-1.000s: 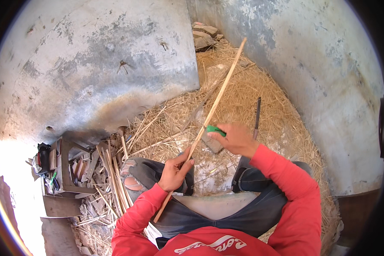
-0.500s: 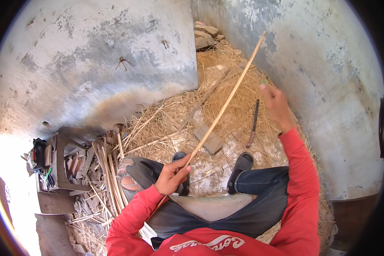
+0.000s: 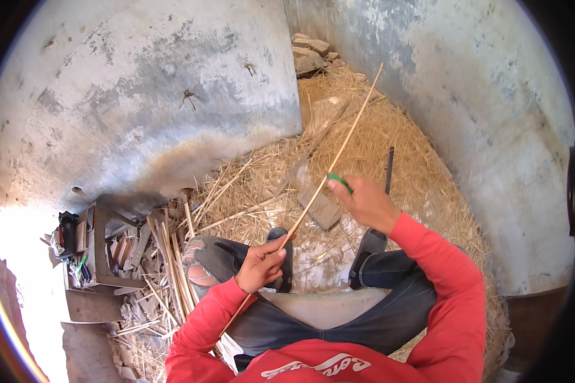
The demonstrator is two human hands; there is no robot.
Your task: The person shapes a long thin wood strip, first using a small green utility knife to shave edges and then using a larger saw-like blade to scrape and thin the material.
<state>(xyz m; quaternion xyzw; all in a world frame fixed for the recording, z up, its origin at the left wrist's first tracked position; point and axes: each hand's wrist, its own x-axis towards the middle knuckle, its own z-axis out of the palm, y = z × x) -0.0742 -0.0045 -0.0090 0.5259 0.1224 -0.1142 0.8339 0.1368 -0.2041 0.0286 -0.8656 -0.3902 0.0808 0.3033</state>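
A long, thin, pale strip of split wood or bamboo [image 3: 353, 126] slants from my lap up toward the far right. Its lower part is gripped in my left hand [image 3: 259, 265], closed around it above my left thigh. My right hand [image 3: 372, 205] is closed on a small green-handled tool [image 3: 340, 182], whose end meets the strip about halfway along or sits just beside it. What kind of tool this is, I cannot make out. Behind my right hand lies a long dark blade [image 3: 390, 167] on the floor, its handle hidden by the hand.
Shavings and straw [image 3: 383, 131] cover the floor. A flat block [image 3: 319, 208] lies between my feet. Several pale strips [image 3: 171, 262] lean beside my left knee, near a wooden frame [image 3: 99, 246] holding odds and ends. Worn walls [image 3: 140, 83] stand ahead and right; rubble [image 3: 310, 54] fills the far corner.
My right hand has come left and nearer, bringing the green-handled tool to the strip. The strip's far end has dropped slightly left and nearer. My left hand keeps its hold.
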